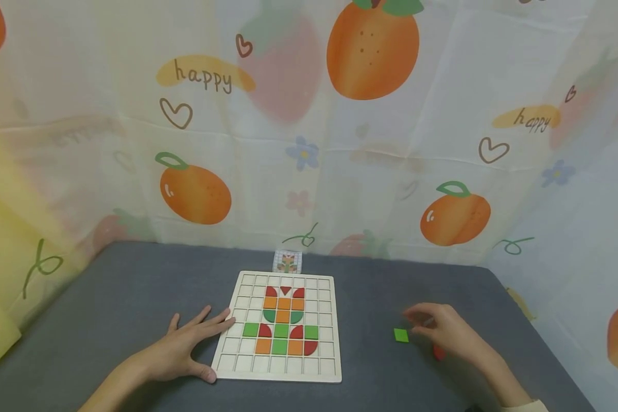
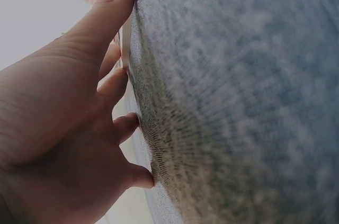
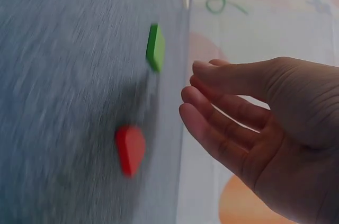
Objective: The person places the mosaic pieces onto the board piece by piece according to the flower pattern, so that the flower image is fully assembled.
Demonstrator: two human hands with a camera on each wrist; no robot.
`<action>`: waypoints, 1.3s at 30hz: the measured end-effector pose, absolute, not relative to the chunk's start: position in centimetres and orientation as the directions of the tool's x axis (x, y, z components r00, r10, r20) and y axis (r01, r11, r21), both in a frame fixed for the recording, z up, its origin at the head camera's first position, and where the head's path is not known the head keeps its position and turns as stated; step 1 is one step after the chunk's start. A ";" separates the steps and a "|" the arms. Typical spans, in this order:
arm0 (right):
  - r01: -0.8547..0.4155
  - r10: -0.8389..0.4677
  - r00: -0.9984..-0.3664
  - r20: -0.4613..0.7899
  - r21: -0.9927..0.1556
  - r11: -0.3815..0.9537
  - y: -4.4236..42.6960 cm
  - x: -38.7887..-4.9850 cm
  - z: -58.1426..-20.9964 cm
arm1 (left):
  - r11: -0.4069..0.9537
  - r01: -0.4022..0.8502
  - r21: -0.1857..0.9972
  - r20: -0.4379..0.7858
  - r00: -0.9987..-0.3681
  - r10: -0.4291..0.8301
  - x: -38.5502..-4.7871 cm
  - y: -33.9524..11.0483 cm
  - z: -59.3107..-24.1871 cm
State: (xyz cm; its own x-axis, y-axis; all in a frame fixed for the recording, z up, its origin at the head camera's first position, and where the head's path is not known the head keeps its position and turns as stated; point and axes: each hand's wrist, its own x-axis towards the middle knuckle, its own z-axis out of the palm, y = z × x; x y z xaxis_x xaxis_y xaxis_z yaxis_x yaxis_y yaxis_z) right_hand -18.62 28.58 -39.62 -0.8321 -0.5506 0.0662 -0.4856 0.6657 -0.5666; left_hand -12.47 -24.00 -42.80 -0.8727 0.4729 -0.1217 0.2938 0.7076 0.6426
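Observation:
A white gridded board (image 1: 325, 337) lies on the grey table, with red, orange and green flat pieces set in its squares. Spread fingers of my left hand (image 1: 182, 346) touch the board's left edge, thumb at the near corner; the left wrist view shows the same hand (image 2: 69, 107) low along the table. Over the table to the right hovers my right hand (image 1: 450, 332), fingers loosely bent, nothing seen between them. Just left of its fingertips lies a green square tile (image 1: 401, 335). A red curved tile (image 3: 130, 150) lies on the table below that hand, partly hidden in the head view.
Behind the board is a small pattern card (image 1: 287, 262) with a coloured grid picture. A fruit-printed curtain (image 1: 371, 143) surrounds the back and sides of the grey table (image 1: 159, 286). A yellowish object (image 1: 520, 303) shows beyond the table's right edge.

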 end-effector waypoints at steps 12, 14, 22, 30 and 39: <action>-0.400 -0.525 -0.849 -0.059 -0.577 0.712 32.8 -17.3 -40.2 | 0.701 0.312 0.641 -0.105 -0.869 0.483 -12.5 -24.1 -43.0; -0.377 -0.516 -0.852 -0.086 -0.583 0.720 33.1 -17.1 -40.3 | 0.699 0.318 0.641 -0.099 -0.868 0.486 -12.5 -24.1 -43.0; -0.337 -0.512 -0.850 -0.124 -0.620 0.709 33.3 -16.9 -40.5 | 0.701 0.315 0.640 -0.105 -0.868 0.486 -12.5 -24.1 -42.9; -0.329 -0.508 -0.851 -0.131 -0.622 0.711 32.9 -16.7 -40.6 | 0.701 0.318 0.638 -0.105 -0.866 0.488 -12.4 -24.1 -42.9; -0.410 -0.550 -0.834 -0.044 -0.618 0.671 32.4 -16.6 -40.5 | 0.701 0.322 0.637 -0.097 -0.868 0.487 -12.4 -24.1 -42.9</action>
